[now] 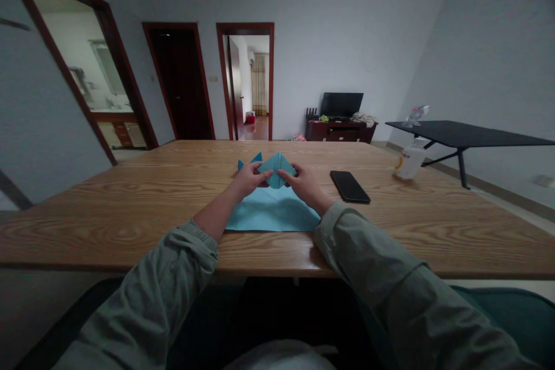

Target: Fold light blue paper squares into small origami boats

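As the left hand (248, 179) and right hand (304, 186) meet above the wooden table (108, 225), their fingers (263, 173) stand partly closed, pinching opposite sides of the folded blue paper (276, 169) lying on it. A black smartphone (349, 187) lies just beside the right hand.

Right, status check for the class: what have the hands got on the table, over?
Left hand and right hand both holding blue folded paper. Paper lying on wooden table. Black phone to the right, apart from the paper.
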A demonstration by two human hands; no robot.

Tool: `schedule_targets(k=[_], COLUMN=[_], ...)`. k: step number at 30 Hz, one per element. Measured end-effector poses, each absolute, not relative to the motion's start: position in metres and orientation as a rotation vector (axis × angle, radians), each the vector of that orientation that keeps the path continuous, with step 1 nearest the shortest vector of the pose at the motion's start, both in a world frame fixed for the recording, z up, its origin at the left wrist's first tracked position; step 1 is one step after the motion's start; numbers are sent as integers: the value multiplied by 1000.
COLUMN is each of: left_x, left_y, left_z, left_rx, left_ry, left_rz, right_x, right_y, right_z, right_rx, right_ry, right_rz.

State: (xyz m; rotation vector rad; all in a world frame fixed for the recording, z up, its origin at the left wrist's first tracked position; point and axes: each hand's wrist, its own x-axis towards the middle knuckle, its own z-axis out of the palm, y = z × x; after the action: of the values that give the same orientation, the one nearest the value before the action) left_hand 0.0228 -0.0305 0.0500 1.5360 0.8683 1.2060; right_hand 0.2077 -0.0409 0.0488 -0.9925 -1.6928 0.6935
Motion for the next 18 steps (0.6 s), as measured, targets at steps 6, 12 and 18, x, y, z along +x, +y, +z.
schedule_targets(k=[6, 12, 18], left_x=[20, 20, 22], left_y=[-28, -24, -25], left_z=[46, 43, 40], left_rx=[1588, 1481, 1613], left_ry=[999, 1065, 914], left_rz=[1205, 1303, 1192], right_x=[208, 204, 201], right_y=[-34, -39, -40], right_z=[35, 25, 18], right_rx=[-1005, -880, -917], right_ry=[-1788, -2066, -2132], right_rz=[492, 3, 145])
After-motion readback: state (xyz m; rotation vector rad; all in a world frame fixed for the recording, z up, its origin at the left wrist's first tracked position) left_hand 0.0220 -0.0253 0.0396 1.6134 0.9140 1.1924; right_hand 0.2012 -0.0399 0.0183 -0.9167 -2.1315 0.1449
